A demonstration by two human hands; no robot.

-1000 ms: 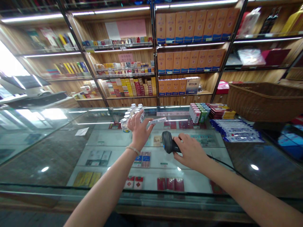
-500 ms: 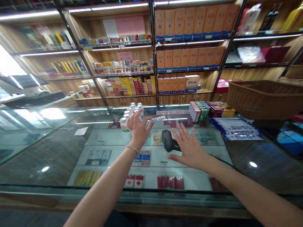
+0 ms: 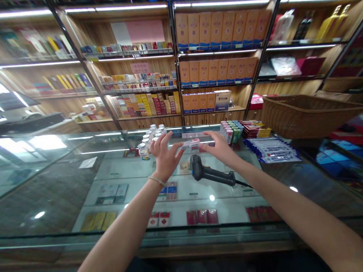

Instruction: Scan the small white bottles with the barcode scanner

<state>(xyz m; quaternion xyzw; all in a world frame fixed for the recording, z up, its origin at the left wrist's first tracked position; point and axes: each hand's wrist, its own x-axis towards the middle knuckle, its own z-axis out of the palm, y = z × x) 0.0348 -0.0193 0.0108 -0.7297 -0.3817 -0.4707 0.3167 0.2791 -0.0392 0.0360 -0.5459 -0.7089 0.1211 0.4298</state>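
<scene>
My left hand (image 3: pixel 165 155) pinches the left end of a slim white pack with reddish print (image 3: pixel 191 144) between thumb and finger, holding it above the glass counter. My right hand (image 3: pixel 217 146) is at the pack's other end, thumb and forefinger apart; whether its thumb touches the pack I cannot tell. Below the pack, a black handheld barcode scanner (image 3: pixel 211 174) lies on the glass with its cable trailing right. Small white-capped bottles (image 3: pixel 144 150) stand in rows just behind and left of my left hand.
Pink and green rolled packs (image 3: pixel 231 132), red and yellow packets (image 3: pixel 255 129) and blue-white wrapped sticks (image 3: pixel 272 150) lie on the right. Beyond them is a wicker basket (image 3: pixel 303 117). A white paper slip (image 3: pixel 88 163) lies left. Cigarette packs show under the glass (image 3: pixel 170 240).
My right hand has left the scanner and moved up to the pack's right end. In my left hand the pack has turned, now showing a face with red print. The view has shifted slightly right.
</scene>
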